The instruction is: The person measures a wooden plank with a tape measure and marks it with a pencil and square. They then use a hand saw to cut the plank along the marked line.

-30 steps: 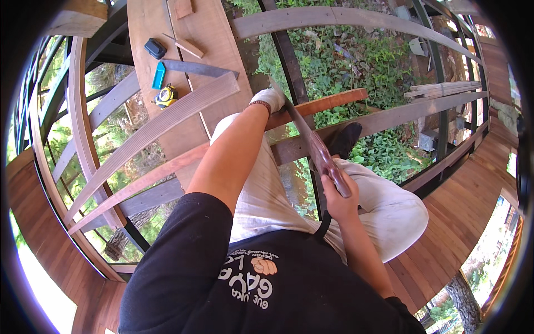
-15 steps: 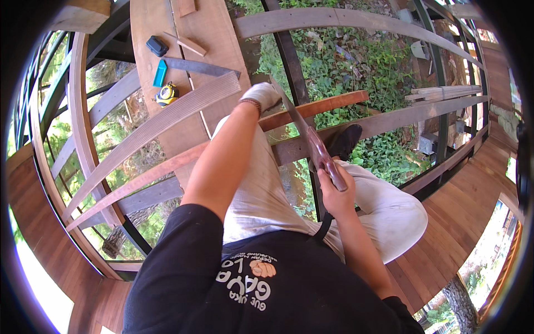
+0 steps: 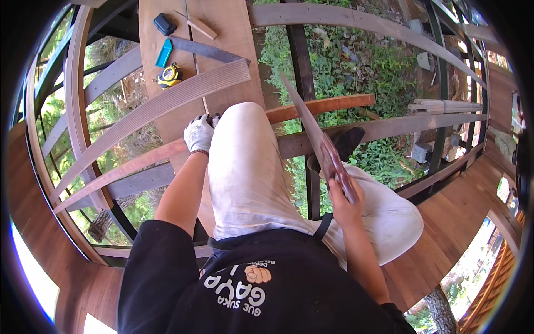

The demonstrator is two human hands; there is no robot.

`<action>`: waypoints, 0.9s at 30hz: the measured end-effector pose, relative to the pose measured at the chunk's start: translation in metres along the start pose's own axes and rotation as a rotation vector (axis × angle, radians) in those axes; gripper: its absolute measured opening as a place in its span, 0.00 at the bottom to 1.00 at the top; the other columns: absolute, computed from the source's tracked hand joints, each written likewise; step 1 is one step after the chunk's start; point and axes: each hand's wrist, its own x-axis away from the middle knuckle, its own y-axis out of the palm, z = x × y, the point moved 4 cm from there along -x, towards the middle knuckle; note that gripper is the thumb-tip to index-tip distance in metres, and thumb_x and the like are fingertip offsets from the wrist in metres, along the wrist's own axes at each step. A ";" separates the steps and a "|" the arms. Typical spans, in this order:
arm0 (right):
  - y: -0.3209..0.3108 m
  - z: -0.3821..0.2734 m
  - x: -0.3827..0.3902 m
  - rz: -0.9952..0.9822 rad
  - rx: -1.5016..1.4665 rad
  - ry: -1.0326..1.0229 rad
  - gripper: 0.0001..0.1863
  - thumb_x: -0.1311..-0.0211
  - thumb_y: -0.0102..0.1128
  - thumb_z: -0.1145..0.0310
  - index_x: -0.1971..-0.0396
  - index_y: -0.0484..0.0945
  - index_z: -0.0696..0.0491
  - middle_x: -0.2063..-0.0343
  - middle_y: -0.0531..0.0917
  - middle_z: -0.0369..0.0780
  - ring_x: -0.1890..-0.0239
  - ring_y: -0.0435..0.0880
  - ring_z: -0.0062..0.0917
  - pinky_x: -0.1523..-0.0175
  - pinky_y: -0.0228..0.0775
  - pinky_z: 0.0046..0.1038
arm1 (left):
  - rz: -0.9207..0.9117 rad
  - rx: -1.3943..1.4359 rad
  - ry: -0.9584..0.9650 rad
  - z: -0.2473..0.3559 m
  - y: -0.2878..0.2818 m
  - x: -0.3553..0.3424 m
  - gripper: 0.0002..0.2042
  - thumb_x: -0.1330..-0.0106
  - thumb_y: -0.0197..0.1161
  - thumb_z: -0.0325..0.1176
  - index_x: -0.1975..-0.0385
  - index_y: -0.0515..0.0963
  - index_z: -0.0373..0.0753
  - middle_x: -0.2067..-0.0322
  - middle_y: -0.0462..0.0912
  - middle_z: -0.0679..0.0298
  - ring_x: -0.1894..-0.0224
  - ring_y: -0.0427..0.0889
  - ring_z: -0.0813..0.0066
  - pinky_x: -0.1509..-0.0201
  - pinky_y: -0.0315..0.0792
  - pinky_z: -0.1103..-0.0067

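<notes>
My right hand (image 3: pixel 346 196) is wrapped around the brown handle of a handsaw (image 3: pixel 317 133). Its blade slants up and away to the left, across a narrow reddish wooden board (image 3: pixel 328 104) near the board's right end. Beside my knee, my left hand (image 3: pixel 199 133), in a pale glove with dark fingertips, rests on the same board with its fingers bent over the far edge. My raised leg (image 3: pixel 245 161) covers the middle of the board. A grooved plank (image 3: pixel 150 111) lies just beyond my left hand.
On the wide planks (image 3: pixel 228 50) ahead lie a yellow-black tape measure (image 3: pixel 169 76), a teal piece (image 3: pixel 164 53), a dark case (image 3: pixel 164 24), a metal square's blade (image 3: pixel 208 50) and its wooden stock (image 3: pixel 201 28). Dark beams (image 3: pixel 300 67) cross open gaps above green plants.
My left hand has moved from beside the saw blade, left past my knee, onto the board. The saw stays in my right hand, its blade shifted slightly to the right.
</notes>
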 end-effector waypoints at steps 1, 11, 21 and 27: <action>0.009 0.004 -0.017 0.003 -0.030 -0.013 0.09 0.34 0.62 0.72 0.59 0.80 0.60 0.77 0.78 0.34 0.74 0.75 0.16 0.68 0.66 0.23 | -0.045 -0.017 -0.025 0.003 -0.003 -0.001 0.21 0.32 0.53 0.56 0.63 0.85 0.45 0.57 0.86 0.59 0.52 0.84 0.56 0.48 0.75 0.61; -0.042 -0.009 0.059 0.018 0.054 0.063 0.10 0.36 0.64 0.73 0.56 0.82 0.60 0.75 0.80 0.36 0.72 0.77 0.18 0.65 0.69 0.24 | -0.046 0.003 -0.070 0.006 -0.010 0.007 0.21 0.33 0.52 0.53 0.59 0.85 0.43 0.55 0.86 0.59 0.48 0.83 0.59 0.43 0.72 0.63; 0.020 -0.005 -0.022 0.058 0.098 -0.018 0.08 0.33 0.63 0.69 0.63 0.81 0.60 0.78 0.78 0.37 0.74 0.77 0.19 0.66 0.68 0.28 | -0.061 0.015 -0.059 0.011 -0.017 0.003 0.21 0.33 0.51 0.52 0.60 0.85 0.43 0.56 0.87 0.58 0.50 0.83 0.59 0.44 0.71 0.61; -0.006 -0.017 0.021 0.025 0.156 -0.006 0.06 0.35 0.63 0.72 0.66 0.80 0.60 0.79 0.79 0.37 0.74 0.76 0.18 0.68 0.67 0.25 | -0.049 0.010 -0.064 0.008 -0.014 -0.001 0.20 0.34 0.53 0.51 0.60 0.85 0.44 0.57 0.87 0.59 0.51 0.83 0.59 0.44 0.71 0.61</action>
